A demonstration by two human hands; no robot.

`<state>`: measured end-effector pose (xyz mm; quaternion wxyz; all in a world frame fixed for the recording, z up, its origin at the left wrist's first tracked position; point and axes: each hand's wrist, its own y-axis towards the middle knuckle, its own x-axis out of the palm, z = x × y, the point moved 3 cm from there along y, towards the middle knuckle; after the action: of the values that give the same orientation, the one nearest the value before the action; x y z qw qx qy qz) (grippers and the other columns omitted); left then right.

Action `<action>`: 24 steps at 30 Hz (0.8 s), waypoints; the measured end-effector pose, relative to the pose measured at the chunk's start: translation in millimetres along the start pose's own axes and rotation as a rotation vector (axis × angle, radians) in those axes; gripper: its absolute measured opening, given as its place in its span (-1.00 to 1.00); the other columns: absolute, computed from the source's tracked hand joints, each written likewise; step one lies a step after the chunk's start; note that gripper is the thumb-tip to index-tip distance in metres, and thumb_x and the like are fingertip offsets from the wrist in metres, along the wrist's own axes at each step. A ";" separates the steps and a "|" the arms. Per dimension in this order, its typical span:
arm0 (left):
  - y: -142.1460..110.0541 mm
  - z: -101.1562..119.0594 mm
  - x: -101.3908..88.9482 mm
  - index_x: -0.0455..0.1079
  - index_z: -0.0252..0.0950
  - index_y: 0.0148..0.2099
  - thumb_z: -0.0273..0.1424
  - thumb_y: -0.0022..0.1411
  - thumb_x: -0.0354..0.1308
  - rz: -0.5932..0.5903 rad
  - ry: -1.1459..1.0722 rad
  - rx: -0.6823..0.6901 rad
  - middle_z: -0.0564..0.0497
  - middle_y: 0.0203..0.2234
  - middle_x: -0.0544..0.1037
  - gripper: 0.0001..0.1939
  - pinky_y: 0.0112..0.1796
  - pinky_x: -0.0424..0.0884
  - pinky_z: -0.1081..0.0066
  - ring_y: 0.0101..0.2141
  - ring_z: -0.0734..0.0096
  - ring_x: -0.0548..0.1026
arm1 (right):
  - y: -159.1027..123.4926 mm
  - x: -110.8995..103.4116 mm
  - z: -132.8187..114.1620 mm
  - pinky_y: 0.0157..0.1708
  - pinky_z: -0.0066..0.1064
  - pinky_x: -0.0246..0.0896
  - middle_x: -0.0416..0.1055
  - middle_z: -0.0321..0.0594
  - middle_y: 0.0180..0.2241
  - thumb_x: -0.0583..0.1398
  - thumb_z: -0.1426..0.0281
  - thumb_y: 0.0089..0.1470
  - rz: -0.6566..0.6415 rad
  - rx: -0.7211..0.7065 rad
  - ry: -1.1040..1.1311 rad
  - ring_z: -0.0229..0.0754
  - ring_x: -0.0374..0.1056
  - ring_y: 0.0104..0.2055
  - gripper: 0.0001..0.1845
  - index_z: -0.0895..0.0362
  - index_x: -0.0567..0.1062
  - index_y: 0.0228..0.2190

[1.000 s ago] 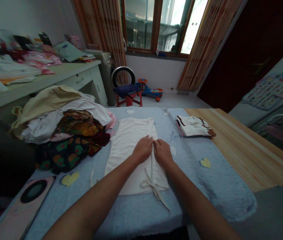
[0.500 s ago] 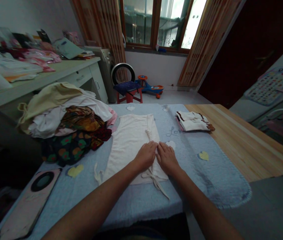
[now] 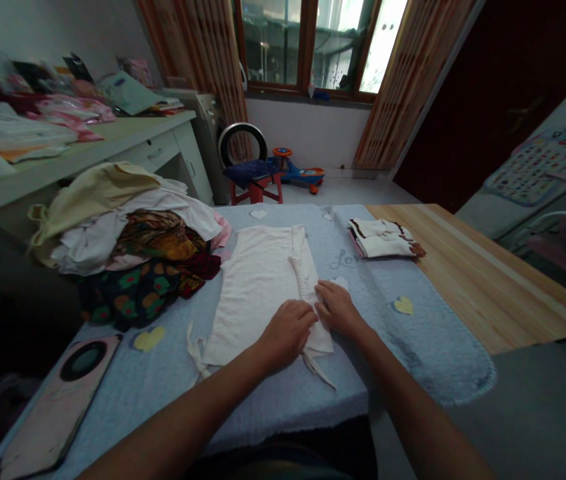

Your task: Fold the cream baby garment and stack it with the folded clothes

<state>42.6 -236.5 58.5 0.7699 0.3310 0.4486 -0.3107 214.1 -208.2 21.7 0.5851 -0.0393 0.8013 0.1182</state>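
A white garment (image 3: 255, 287) with thin tie strings lies spread on the blue blanket (image 3: 243, 407). Its right side is folded inward as a narrow strip. My left hand (image 3: 289, 335) rests on the lower part of that strip, fingers slightly bent over the cloth; its thumb is hidden. Against the garment's right edge lies my right hand (image 3: 337, 307), with its fingers stretched out over the fabric. One tie string (image 3: 319, 371) trails below my left hand, and another hangs off the lower left corner.
A heap of mixed clothes (image 3: 133, 233) is piled on the left. Folded clothes (image 3: 385, 239) lie at the right, near the bare wooden tabletop (image 3: 443, 267). A phone (image 3: 57, 407) rests at the front left. Behind the table is a red stool (image 3: 257, 190).
My left hand has slid down along the folded strip, toward me. My right hand has stayed by the right edge, and the hands are now a little farther apart.
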 end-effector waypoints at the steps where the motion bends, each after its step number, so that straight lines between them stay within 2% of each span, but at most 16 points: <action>1: -1.8 1.7 -0.8 0.37 -0.23 -0.04 -0.54 0.24 0.06 -0.015 -0.017 0.023 -0.06 -0.11 0.47 -0.74 0.06 0.27 0.19 -0.03 0.24 0.37 | 4.0 -1.7 1.0 0.22 -0.20 0.00 0.32 -0.04 0.17 0.12 0.41 0.15 0.007 -0.008 0.013 -0.06 0.20 0.21 -0.58 0.16 0.42 0.05; 5: -5.5 3.3 5.6 0.45 -0.22 -0.14 -0.53 0.31 0.01 -0.088 -0.085 0.114 0.01 -0.25 0.51 -0.80 -0.05 0.30 0.30 -0.16 0.33 0.41 | 23.0 -1.0 -2.8 0.22 -0.23 0.00 0.31 -0.05 0.18 0.05 0.48 0.18 0.040 -0.029 0.011 -0.09 0.19 0.22 -0.60 0.16 0.43 0.04; 8: -7.5 1.2 13.8 0.48 -0.21 -0.14 -0.54 0.31 0.02 -0.086 -0.118 0.133 0.02 -0.22 0.53 -0.77 -0.05 0.28 0.32 -0.15 0.35 0.41 | 36.2 5.5 -11.9 0.24 -0.23 -0.04 0.26 -0.05 0.21 -0.02 0.49 0.25 0.057 -0.067 -0.005 -0.11 0.12 0.27 -0.58 0.16 0.38 0.09; 10: -8.6 0.0 18.2 0.50 -0.20 -0.14 -0.55 0.30 0.03 -0.075 -0.135 0.126 0.03 -0.21 0.53 -0.75 -0.05 0.27 0.31 -0.15 0.34 0.41 | 44.4 8.5 -17.6 0.21 -0.27 -0.01 0.30 -0.04 0.18 -0.02 0.47 0.27 0.052 -0.104 -0.017 -0.12 0.16 0.23 -0.61 0.17 0.39 0.07; 13: -9.9 -0.3 21.4 0.50 -0.20 -0.15 -0.57 0.28 0.02 -0.049 -0.169 0.094 0.02 -0.20 0.54 -0.74 -0.04 0.26 0.29 -0.15 0.34 0.40 | 60.7 7.5 -20.3 0.09 -0.35 0.10 0.45 -0.06 0.00 0.00 0.44 0.28 0.035 -0.107 -0.052 -0.14 0.32 0.06 -0.70 0.15 0.48 -0.07; 16: -10.8 1.2 20.7 0.49 -0.21 -0.16 -0.58 0.26 0.02 -0.023 -0.199 0.060 0.00 -0.19 0.53 -0.74 -0.04 0.26 0.26 -0.13 0.31 0.40 | 85.7 4.6 -17.3 -0.02 -0.36 0.14 0.50 -0.11 -0.18 0.01 0.41 0.29 0.023 -0.068 -0.119 -0.12 0.37 -0.09 -0.72 0.12 0.52 -0.22; 19: -11.9 3.1 18.7 0.47 -0.22 -0.17 -0.58 0.21 0.03 -0.014 -0.223 0.051 -0.01 -0.20 0.53 -0.75 -0.04 0.25 0.23 -0.13 0.29 0.39 | 114.6 6.7 -12.7 -0.04 -0.40 0.13 0.49 -0.11 -0.15 0.01 0.43 0.28 0.016 -0.023 -0.150 -0.14 0.36 -0.09 -0.73 0.12 0.52 -0.24; 24: -13.2 2.5 16.5 0.45 -0.23 -0.20 -0.62 0.09 0.06 -0.004 -0.283 0.046 0.02 -0.20 0.53 -0.72 -0.04 0.23 0.25 -0.15 0.32 0.40 | 145.1 17.7 -4.8 0.04 -0.43 0.09 0.41 -0.05 0.02 -0.04 0.52 0.26 0.040 0.025 -0.162 -0.17 0.30 0.05 -0.67 0.16 0.45 -0.08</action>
<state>40.2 -249.2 41.6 0.8170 0.3007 0.3290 -0.3659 175.0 -67.4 27.2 0.6461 -0.0064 0.7533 0.1229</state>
